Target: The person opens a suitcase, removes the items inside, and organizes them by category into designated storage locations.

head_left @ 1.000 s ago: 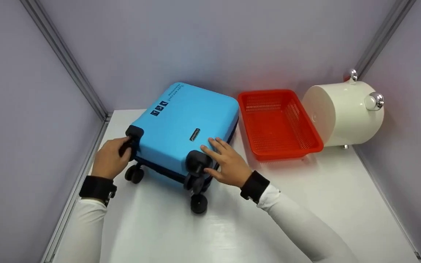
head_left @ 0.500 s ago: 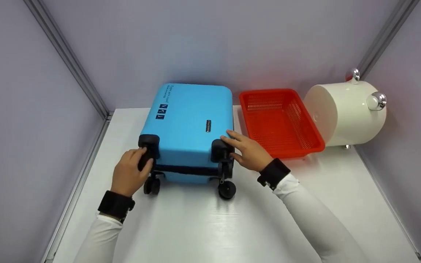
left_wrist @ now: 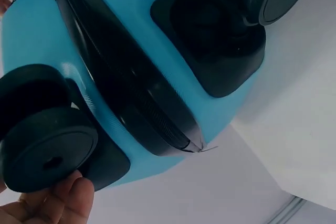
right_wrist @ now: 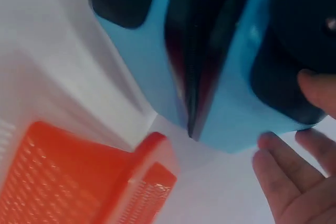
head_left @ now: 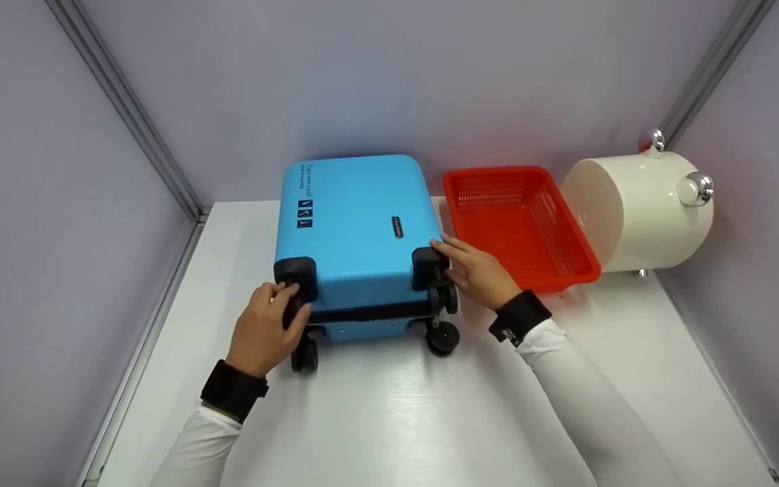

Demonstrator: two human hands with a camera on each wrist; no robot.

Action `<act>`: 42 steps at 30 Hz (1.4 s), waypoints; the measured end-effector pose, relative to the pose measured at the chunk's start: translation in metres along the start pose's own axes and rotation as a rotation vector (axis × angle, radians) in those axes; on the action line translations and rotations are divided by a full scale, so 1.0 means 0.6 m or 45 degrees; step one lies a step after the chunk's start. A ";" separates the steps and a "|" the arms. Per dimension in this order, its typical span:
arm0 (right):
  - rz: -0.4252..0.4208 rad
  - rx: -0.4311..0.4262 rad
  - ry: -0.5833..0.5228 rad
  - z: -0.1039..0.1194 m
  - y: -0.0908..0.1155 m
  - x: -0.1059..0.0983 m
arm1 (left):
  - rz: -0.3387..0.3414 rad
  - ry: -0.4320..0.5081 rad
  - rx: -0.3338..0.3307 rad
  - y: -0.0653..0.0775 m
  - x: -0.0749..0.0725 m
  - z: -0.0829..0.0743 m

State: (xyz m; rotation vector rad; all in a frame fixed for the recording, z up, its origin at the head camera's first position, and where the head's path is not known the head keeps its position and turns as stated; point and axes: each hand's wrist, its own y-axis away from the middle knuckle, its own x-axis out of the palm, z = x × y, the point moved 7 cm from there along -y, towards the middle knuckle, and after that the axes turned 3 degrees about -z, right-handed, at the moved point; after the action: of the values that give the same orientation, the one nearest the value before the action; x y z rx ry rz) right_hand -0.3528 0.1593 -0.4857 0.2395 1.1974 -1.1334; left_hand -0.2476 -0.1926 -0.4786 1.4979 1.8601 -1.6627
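A closed suitcase [head_left: 356,223] is pinched at eight o'clock by left fingers [left_wrist: 79,200], touched at four by straight right fingers [right_wrist: 285,169].

We see a blue suitcase [head_left: 356,210], shut, on its broad side on the white table [head_left: 362,419], black wheels [head_left: 442,338] towards us, black print [head_left: 304,213] along its left.

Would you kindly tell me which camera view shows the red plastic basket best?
The head view: the red plastic basket appears almost whole there. The right wrist view catches only a cut-off part; the left wrist view shows none.
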 end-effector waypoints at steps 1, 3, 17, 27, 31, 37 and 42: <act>-0.017 0.016 -0.016 -0.003 0.002 0.000 | 0.011 0.014 0.000 -0.002 -0.001 0.001; -0.056 0.062 -0.036 -0.011 0.008 -0.001 | 0.021 0.031 0.017 -0.009 -0.004 0.004; 0.099 0.235 -0.114 -0.032 0.072 0.055 | 0.309 0.124 -0.016 -0.066 -0.002 0.019; 0.132 0.406 -0.326 -0.015 0.105 0.121 | 0.392 0.115 -0.084 -0.069 0.008 0.030; 0.071 0.474 -0.416 -0.009 0.106 0.129 | 0.354 0.108 -0.085 -0.069 0.006 0.030; -0.080 0.525 -0.462 -0.005 0.109 0.131 | 0.334 0.084 -0.067 -0.067 0.007 0.025; -0.105 0.450 -0.390 0.007 0.115 0.135 | 0.322 0.065 -0.057 -0.069 0.007 0.022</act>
State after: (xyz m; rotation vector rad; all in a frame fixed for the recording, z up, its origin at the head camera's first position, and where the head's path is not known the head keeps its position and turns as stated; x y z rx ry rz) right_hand -0.3018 0.1432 -0.5777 0.2748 0.7390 -1.3969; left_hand -0.2874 -0.1943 -0.4612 1.6905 1.6396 -1.4713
